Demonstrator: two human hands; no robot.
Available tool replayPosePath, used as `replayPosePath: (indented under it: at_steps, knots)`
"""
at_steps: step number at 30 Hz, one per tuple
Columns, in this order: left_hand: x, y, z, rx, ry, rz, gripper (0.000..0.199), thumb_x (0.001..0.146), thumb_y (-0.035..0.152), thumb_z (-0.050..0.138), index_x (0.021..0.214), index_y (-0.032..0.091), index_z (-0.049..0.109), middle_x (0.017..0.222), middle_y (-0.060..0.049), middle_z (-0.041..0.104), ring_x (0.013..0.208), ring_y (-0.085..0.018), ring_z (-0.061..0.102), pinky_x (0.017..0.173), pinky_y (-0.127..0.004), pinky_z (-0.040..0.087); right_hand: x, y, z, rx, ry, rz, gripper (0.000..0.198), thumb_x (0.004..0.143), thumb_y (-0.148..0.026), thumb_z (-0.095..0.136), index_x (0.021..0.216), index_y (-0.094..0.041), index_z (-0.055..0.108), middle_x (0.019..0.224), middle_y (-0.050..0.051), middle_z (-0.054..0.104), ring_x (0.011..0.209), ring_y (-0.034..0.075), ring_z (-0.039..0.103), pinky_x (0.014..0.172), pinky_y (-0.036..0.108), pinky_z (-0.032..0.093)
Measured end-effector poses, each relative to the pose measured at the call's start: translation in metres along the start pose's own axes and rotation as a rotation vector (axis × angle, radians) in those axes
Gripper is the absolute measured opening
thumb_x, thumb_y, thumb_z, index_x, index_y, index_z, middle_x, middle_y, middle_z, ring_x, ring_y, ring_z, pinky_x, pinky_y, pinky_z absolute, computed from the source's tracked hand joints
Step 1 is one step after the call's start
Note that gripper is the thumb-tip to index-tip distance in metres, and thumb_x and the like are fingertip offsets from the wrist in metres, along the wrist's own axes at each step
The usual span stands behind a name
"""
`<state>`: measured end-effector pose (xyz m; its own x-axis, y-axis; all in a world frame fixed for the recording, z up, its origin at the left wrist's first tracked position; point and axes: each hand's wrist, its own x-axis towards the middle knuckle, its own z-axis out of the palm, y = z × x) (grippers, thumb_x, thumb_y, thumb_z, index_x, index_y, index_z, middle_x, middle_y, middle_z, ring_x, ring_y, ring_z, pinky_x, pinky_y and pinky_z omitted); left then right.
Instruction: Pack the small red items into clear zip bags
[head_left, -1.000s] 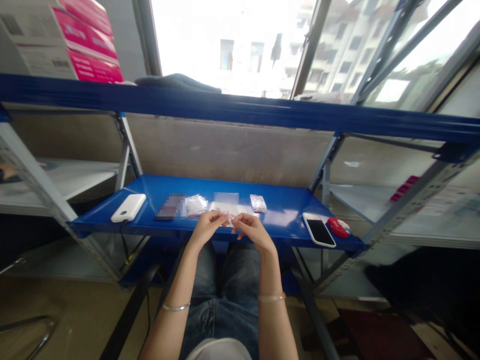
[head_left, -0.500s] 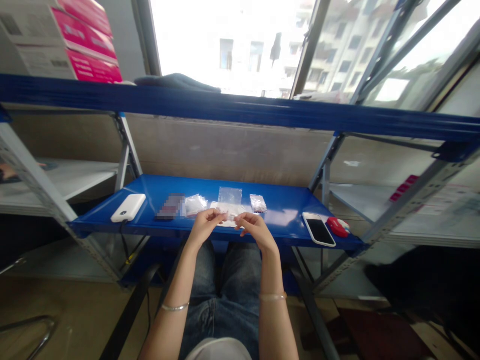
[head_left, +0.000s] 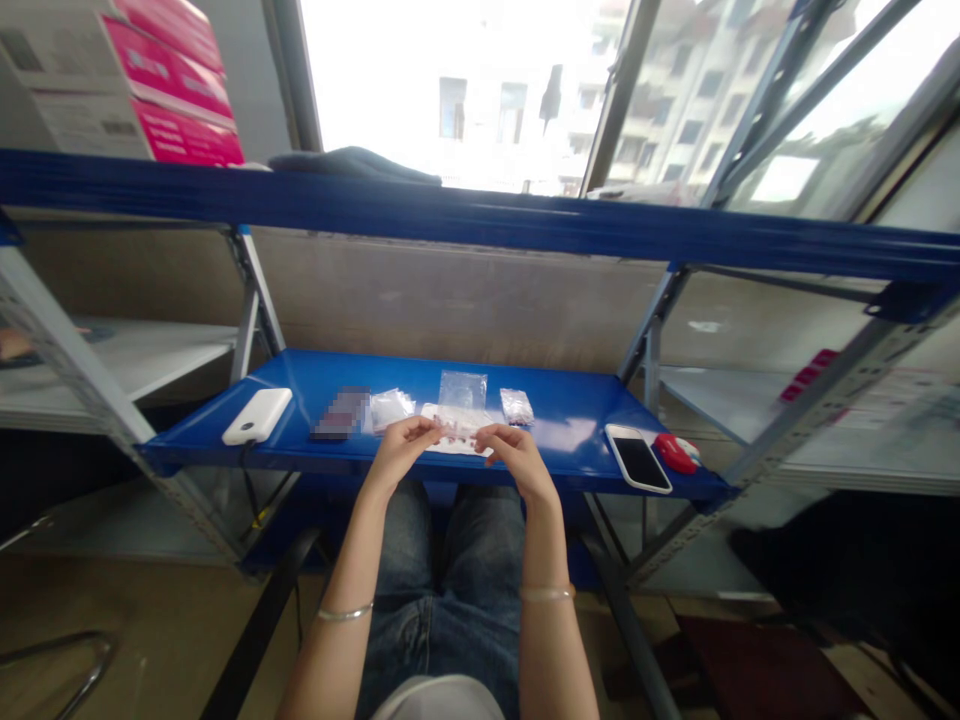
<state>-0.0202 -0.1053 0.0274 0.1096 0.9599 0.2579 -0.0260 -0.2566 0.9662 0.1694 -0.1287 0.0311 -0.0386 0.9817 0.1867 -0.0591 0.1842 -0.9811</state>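
Over a white sheet (head_left: 457, 445) on the blue shelf, my left hand (head_left: 405, 448) has its thumb and fingertips pinched together. Whatever sits in that pinch is too small to name. My right hand (head_left: 516, 455) is at the sheet's right side, thumb and fingers also brought together; what they hold, if anything, cannot be made out. Several tiny reddish pieces lie on the sheet between the hands. Behind it lies a flat clear plastic bag (head_left: 463, 388). A stack of clear bags (head_left: 391, 408) is to the left, and a small filled bag (head_left: 517, 405) to the right.
On the blue shelf (head_left: 555, 450) are a white power bank (head_left: 257, 416) with a cable at left, a blurred-out dark item (head_left: 342, 414), and at right a phone (head_left: 639, 460) and a red-and-white object (head_left: 677, 454). A blue beam (head_left: 480, 215) crosses above.
My left hand has moved a little left, widening the gap between the hands and uncovering more reddish pieces. The clear bag and the sheet have shifted slightly right.
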Motion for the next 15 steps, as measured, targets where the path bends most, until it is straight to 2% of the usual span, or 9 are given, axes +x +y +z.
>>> replayPosePath:
  at_steps: [15]
  knots:
    - [0.0014, -0.0033, -0.0023, 0.063, 0.052, 0.021, 0.024, 0.064, 0.039, 0.074, 0.069, 0.016, 0.068, 0.071, -0.003, 0.070, 0.071, -0.017, 0.063, 0.071, -0.027, 0.045, -0.0005, 0.0023, 0.0004, -0.012, -0.016, -0.009, 0.019, 0.067, -0.035, 0.066, 0.072, -0.017, 0.070, 0.066, 0.003, 0.065, 0.064, 0.015, 0.059, 0.051, 0.023, 0.042]
